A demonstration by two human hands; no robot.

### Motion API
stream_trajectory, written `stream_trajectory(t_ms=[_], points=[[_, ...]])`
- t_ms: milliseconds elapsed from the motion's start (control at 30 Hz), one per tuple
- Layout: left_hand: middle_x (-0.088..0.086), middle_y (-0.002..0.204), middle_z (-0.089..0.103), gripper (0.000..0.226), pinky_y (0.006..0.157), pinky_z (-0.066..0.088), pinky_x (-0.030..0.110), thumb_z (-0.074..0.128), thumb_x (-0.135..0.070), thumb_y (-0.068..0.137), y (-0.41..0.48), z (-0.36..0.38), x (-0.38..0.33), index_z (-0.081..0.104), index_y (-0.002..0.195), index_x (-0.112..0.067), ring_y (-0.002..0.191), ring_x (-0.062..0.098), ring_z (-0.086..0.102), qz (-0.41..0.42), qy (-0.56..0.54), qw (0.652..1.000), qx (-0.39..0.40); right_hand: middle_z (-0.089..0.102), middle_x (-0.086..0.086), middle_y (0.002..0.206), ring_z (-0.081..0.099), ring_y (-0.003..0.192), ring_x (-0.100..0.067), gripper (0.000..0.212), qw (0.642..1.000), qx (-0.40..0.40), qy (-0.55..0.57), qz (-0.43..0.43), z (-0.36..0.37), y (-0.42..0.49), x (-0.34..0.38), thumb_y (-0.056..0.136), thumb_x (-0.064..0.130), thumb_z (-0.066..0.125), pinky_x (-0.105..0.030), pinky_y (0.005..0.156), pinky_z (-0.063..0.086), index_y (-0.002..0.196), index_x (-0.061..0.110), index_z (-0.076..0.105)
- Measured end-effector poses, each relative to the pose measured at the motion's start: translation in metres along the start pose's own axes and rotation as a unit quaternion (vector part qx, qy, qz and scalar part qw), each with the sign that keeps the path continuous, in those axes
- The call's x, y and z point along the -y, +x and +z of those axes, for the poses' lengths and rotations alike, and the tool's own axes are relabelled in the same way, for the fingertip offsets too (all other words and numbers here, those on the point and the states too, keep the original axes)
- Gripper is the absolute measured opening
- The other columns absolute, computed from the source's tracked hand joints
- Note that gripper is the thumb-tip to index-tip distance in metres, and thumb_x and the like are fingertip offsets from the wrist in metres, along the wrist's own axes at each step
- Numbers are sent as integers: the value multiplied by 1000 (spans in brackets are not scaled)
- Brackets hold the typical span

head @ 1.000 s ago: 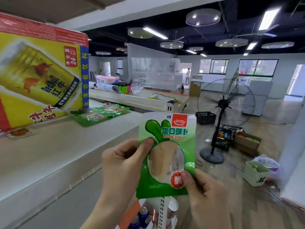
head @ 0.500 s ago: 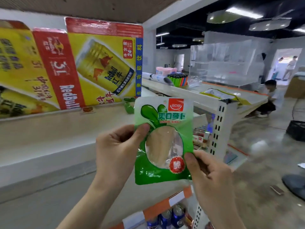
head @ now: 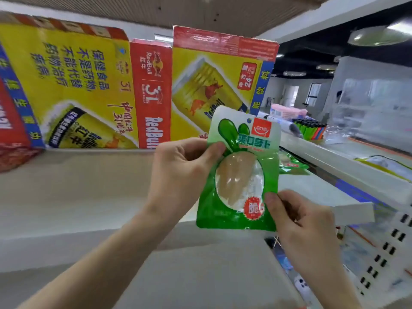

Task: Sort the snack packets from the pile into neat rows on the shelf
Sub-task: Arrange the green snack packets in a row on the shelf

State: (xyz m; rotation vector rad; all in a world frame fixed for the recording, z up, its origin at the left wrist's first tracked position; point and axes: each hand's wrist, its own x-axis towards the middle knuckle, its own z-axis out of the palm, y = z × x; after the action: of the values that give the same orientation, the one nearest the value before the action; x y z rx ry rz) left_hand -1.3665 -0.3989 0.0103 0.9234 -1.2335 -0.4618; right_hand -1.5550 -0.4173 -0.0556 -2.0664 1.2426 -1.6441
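A green snack packet [head: 239, 175] with a clear round window and a red logo is held upright in front of the white shelf [head: 89, 192]. My left hand [head: 180, 172] pinches its left edge, thumb on the front. My right hand [head: 298, 221] pinches its lower right corner. More green packets [head: 292, 163] lie flat on the shelf behind it, at the right end, partly hidden by the held packet.
Yellow and red Red Bull cartons [head: 145, 92] line the back of the shelf. A perforated white upright [head: 388, 246] stands at the right end. Beyond it is another white counter [head: 347, 161] with coloured lighters [head: 310, 130] and clear boxes.
My view has swung left toward the shelf, bringing more cartons into sight. Both hands keep the same hold on the green packet, which now stands closer to the shelf.
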Motion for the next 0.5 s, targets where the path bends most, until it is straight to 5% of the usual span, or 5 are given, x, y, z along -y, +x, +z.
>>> stream_trajectory(t_ms=[133, 333, 500], points=[[8, 74, 75, 14, 62, 54, 42, 73, -15, 88, 33, 8, 10, 79, 76, -11, 66, 20, 64, 12, -1, 1000, 13, 52, -9, 53, 47, 55, -29, 42, 1000, -15, -9, -17, 0, 31, -5, 86, 43, 57, -40, 56, 38, 66, 6, 61], [5, 76, 76, 12, 65, 56, 48, 76, -21, 86, 83, 13, 4, 78, 74, -22, 65, 15, 62, 63, 41, 997, -12, 42, -3, 49, 34, 49, -18, 44, 995, -10, -52, -90, 0, 95, -4, 89, 35, 59, -30, 55, 33, 50, 19, 44], [11, 80, 76, 11, 67, 56, 56, 75, -25, 87, 130, 15, 18, 77, 76, -24, 77, 42, 68, 66, 114, 990, -48, 34, -4, 43, 30, 46, -15, 50, 983, 42, -97, -149, 15, 158, -11, 89, 31, 59, -28, 49, 25, 49, 12, 38]])
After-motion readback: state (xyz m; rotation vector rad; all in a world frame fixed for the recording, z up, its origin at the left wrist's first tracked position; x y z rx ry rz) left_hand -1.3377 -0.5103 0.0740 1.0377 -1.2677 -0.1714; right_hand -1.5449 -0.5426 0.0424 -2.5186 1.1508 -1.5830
